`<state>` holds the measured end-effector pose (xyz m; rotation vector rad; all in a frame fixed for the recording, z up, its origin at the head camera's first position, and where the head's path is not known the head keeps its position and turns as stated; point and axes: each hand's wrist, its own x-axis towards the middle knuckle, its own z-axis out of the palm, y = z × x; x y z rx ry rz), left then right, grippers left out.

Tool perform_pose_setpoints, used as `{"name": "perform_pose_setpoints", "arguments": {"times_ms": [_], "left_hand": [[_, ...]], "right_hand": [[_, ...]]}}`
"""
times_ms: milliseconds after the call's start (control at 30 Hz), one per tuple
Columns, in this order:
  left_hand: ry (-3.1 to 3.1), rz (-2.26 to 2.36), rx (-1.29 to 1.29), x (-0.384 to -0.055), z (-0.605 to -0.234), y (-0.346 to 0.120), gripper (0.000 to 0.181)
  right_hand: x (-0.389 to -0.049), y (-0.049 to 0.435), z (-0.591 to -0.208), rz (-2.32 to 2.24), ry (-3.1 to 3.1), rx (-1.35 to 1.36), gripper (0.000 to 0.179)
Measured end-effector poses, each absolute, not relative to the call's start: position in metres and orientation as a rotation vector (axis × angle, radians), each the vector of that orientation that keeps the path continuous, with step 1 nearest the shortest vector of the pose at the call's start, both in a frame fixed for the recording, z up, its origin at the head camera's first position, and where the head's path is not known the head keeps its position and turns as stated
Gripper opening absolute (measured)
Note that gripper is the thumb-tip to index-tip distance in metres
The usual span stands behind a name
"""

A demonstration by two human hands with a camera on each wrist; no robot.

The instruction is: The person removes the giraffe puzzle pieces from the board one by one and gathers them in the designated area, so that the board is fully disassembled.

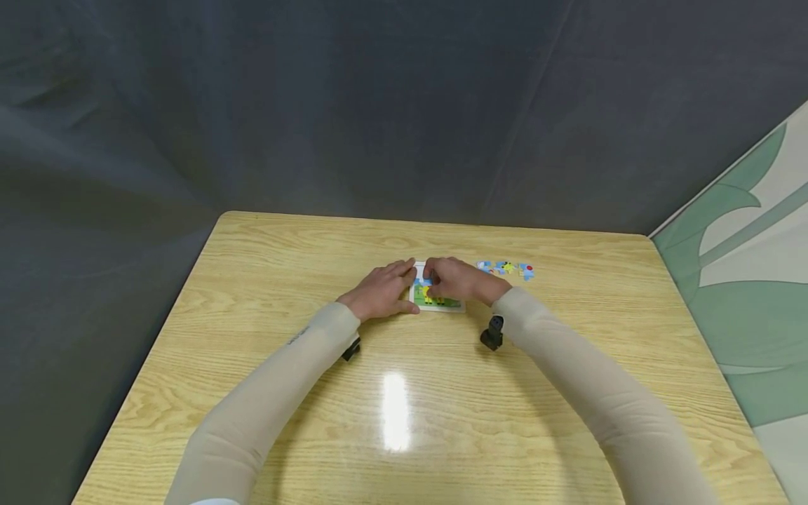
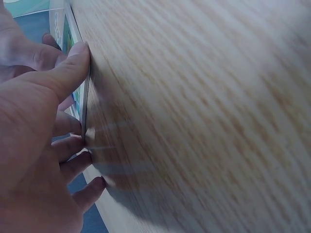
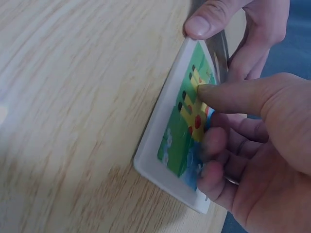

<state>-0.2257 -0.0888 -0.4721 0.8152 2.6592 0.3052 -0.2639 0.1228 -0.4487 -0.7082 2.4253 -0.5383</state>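
A small jigsaw puzzle (image 1: 442, 304) in a white frame lies on the table, showing a yellow figure on green ground. My left hand (image 1: 381, 289) rests at its left edge, with fingers spread and nearly straight. In the right wrist view, the left thumb (image 3: 199, 25) lies at a frame corner. Over the picture, my right hand (image 1: 459, 279) has curled fingers. Its thumb (image 3: 228, 94) touches the yellow figure, and its fingertips close in on a blue-edged puzzle piece (image 3: 210, 112), mostly hidden by them.
Several loose puzzle pieces (image 1: 507, 268), blue with yellow and red parts, lie right of the frame. The wooden table (image 1: 315, 428) ends at a dark curtain (image 1: 379, 112) behind. A green and white patterned panel (image 1: 751, 280) stands along the right side.
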Motion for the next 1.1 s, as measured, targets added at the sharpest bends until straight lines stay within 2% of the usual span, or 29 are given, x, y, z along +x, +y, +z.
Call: {"name": "perform_pose_setpoints", "arguments": {"times_ms": [367,700,1100], "left_hand": [[2.66,0.314,0.817,-0.226,-0.471,-0.087,0.092],[2.675,0.314,0.825,-0.227,-0.472,-0.088,0.091],[2.69,0.337,0.806,-0.229,-0.471,-0.087,0.091]], "right_hand": [[-0.265,0.123,-0.448,-0.699,2.358,-0.612,0.027],[-0.266,0.125,-0.453,-0.701,2.438,-0.663,0.024],[-0.266,0.133,-0.465,-0.936,2.419,-0.657,0.016]]}}
